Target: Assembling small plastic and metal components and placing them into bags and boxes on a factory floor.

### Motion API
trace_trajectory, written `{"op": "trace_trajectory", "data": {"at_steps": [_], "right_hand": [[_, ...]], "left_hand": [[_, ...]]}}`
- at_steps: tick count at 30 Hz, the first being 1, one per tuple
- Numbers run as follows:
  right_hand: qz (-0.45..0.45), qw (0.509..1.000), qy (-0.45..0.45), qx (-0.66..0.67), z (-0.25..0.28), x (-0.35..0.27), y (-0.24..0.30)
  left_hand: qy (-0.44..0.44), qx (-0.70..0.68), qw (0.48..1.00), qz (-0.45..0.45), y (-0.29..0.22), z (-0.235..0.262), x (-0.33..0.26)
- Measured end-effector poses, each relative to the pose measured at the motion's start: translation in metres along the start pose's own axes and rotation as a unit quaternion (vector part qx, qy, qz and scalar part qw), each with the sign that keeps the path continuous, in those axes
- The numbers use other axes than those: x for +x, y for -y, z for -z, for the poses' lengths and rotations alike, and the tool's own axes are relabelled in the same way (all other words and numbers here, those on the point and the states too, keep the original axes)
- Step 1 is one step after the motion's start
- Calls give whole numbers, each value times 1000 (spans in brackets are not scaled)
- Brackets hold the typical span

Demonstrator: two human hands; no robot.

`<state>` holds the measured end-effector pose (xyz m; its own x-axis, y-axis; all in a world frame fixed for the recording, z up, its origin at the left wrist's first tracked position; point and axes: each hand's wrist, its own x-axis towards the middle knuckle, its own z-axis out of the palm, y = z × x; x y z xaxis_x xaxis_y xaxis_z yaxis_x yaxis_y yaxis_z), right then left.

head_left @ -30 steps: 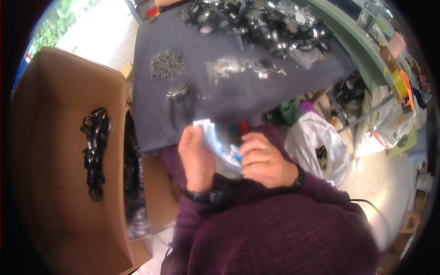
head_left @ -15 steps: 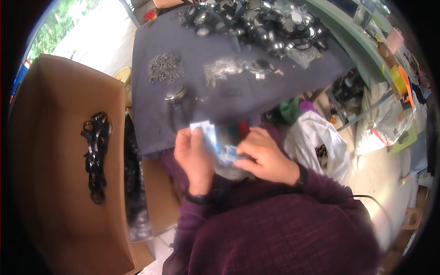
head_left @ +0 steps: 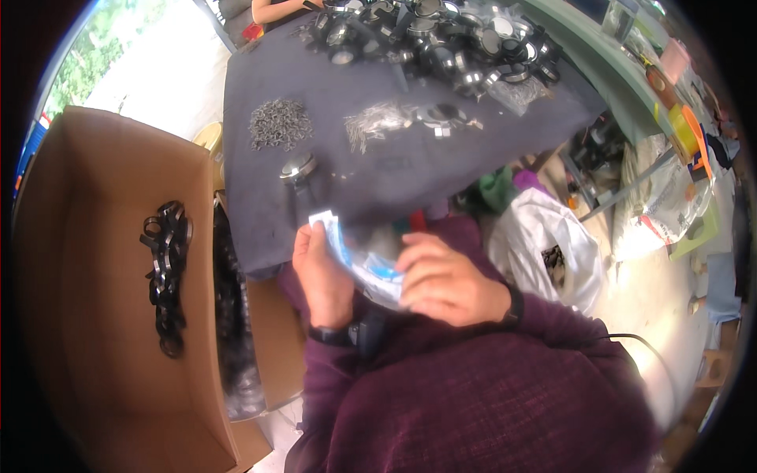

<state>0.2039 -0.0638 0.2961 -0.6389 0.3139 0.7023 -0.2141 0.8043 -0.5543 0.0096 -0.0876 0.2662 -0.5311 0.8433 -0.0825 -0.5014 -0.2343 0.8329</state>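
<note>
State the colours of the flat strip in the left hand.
The flat, bent strip is white and blue: head view.

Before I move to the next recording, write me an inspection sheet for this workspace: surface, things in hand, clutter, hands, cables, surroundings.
Surface: table under dark cloth.
Things in hand: blue-and-white strip, details blurred.
Clutter: heap of watches at the far side; pile of small grey parts; single watch toward the near left edge.
Hands: left hand pinches the strip's upper end; right hand is at its lower end, fingers curled, grip unclear.
Cables: thin black cable at right.
Surroundings: open cardboard box at left holding black bands; white sack at right; another person's arm beyond the table.
</note>
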Motion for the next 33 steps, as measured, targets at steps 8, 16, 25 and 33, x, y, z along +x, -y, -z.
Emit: {"op": "trace_trajectory", "data": {"at_steps": [8, 16, 25, 33], "right_hand": [[-282, 958, -15, 42, -22, -15, -7], [-320, 913, -119, 224, -27, -28, -17], [-322, 893, -114, 293, -29, -16, -10], [-212, 944, -174, 182, -32, -14, -28]], "left_hand": [[64, -49, 996, -25, -9, -16, -10], [140, 6, 987, -84, -10, -42, -18], [89, 152, 976, -126, -6, -20, -22], [165, 123, 978, -7, 10, -32, -42]]}}
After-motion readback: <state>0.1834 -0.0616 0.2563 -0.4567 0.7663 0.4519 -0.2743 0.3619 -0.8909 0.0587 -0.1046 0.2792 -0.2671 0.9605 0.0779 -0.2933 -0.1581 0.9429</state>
